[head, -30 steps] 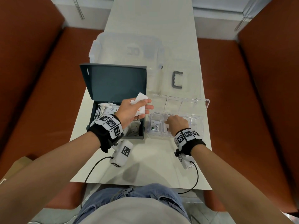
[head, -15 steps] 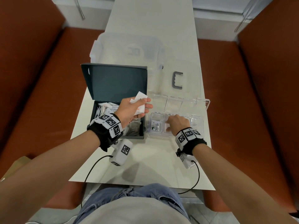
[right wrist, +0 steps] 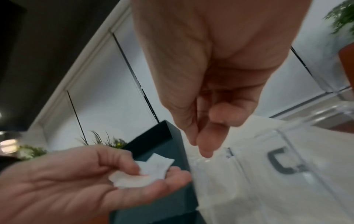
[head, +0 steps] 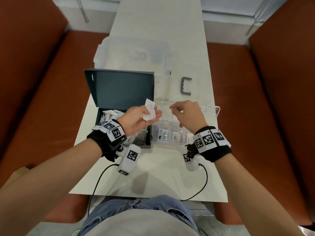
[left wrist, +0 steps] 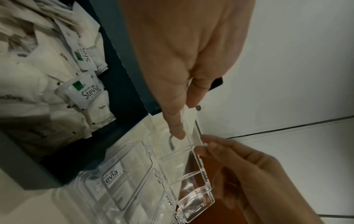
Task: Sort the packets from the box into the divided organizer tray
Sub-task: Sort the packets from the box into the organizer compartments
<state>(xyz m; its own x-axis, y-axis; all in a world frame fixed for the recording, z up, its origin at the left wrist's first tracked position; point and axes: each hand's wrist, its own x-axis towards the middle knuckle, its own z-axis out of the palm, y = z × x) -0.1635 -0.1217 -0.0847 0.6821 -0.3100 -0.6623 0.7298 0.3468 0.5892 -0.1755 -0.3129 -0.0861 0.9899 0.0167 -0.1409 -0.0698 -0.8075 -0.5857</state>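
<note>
My left hand [head: 141,118] hovers palm up over the open dark teal box [head: 150,138] and pinches a few white packets [head: 150,111] under its thumb. More packets [head: 110,114] fill the box. My right hand [head: 187,114] hangs above the clear organizer tray [head: 170,143] with curled fingers and nothing in it. Its fingertips stop just short of the held packets [right wrist: 145,171]. In the tray lie a Stevia packet [head: 163,135] and two other white packets [head: 176,138], each in its own compartment. The tray's lid [head: 211,109] stands open at the back.
The box's lid [head: 121,89] stands upright behind it. A large clear plastic container [head: 134,55] sits further back, and a grey handle [head: 185,86] on a clear lid lies to its right. Red-brown benches [head: 255,116] flank the narrow white table [head: 162,176].
My right hand has lifted out of the tray and moved up and left toward the packets in my left hand. The left hand has turned more palm up.
</note>
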